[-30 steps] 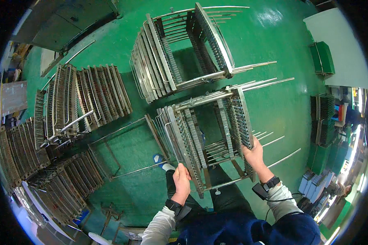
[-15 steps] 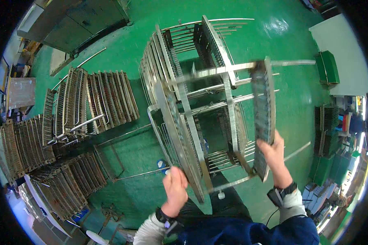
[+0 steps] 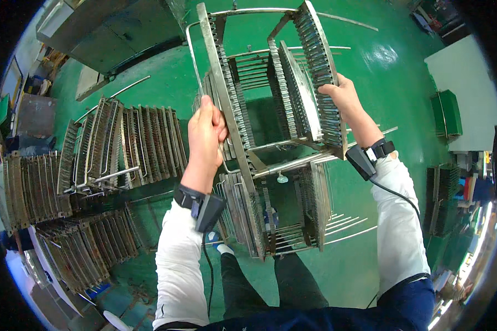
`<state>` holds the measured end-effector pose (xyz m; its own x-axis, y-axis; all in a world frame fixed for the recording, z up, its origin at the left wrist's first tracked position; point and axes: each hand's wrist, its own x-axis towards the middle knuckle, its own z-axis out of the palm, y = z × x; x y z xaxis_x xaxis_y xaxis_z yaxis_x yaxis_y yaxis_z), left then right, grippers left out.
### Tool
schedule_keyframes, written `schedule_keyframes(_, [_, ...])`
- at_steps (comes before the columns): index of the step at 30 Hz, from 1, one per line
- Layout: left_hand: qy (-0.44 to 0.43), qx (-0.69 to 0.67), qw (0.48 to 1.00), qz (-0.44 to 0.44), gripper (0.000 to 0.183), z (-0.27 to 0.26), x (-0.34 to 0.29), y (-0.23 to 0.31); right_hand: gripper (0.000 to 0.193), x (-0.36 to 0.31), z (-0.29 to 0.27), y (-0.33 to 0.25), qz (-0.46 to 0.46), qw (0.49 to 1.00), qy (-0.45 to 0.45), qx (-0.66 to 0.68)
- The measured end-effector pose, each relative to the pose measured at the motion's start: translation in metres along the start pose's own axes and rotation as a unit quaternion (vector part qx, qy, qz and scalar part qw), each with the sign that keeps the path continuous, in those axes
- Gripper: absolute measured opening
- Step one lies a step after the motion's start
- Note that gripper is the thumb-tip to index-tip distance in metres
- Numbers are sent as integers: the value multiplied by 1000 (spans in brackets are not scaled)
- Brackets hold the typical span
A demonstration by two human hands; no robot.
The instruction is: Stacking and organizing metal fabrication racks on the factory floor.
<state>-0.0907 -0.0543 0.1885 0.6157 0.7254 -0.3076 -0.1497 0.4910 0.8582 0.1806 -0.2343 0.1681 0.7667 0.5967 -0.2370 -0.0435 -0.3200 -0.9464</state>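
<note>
At far left, upright rows of dull brown-grey toothed metal racks (image 3: 36, 190), with a lower group of dark grey-brown metal racks (image 3: 88, 254) just beside. Toward the top left, a large grey-green metal cabinet (image 3: 127, 36); nearer the middle, a closely spaced group of dull grey toothed racks (image 3: 154, 143) with long silver rods. Next, left hand (image 3: 204, 132), below it a black box-shaped wrist unit (image 3: 209, 212) over a white sleeve (image 3: 179, 259): fingers wrapped tightly around the bent silver rod (image 3: 194, 60) along the left side of a hollow, box-shaped silver metal rack (image 3: 223, 88). Location of this rack: upper middle of the view, between both hands, with toothed side plates at left and right. Below it in the view, close to the dark trouser legs (image 3: 298, 281), a nested stack of silver-grey metal racks (image 3: 243, 215) on a glossy green floor (image 3: 359, 265); contact with the held rack not determinable. Right hand (image 3: 345, 99): thumb on the toothed face of the right side plate (image 3: 321, 60), plate gripped, remaining fingers largely hidden behind. At far right, a dark green box (image 3: 446, 114) against an off-white panel (image 3: 464, 77), and farther down, dark toothed racks (image 3: 442, 190).
</note>
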Motion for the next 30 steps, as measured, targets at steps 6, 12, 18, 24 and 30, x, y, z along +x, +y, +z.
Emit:
schedule_keyframes(6, [118,148,981,-32,47,-26,25,-9,32,27,23,4,-24,995,-23,-91])
schedule_keyframes(12, [111,119,986,-37,48,-16,-15,-54,37,-19,-15,25,-10,990,-12,-138])
schedule_keyframes(18, [77,134,988,11,48,-58,-128,-35,39,-137,3,17,1,998,-24,-50])
schedule_keyframes(24, [51,122,991,-36,46,-109,-243,-4,50,-274,13,13,-10,997,42,-56])
schedule_keyframes(30, [121,183,976,9,44,-257,-315,30,53,-394,69,-2,25,993,79,-88])
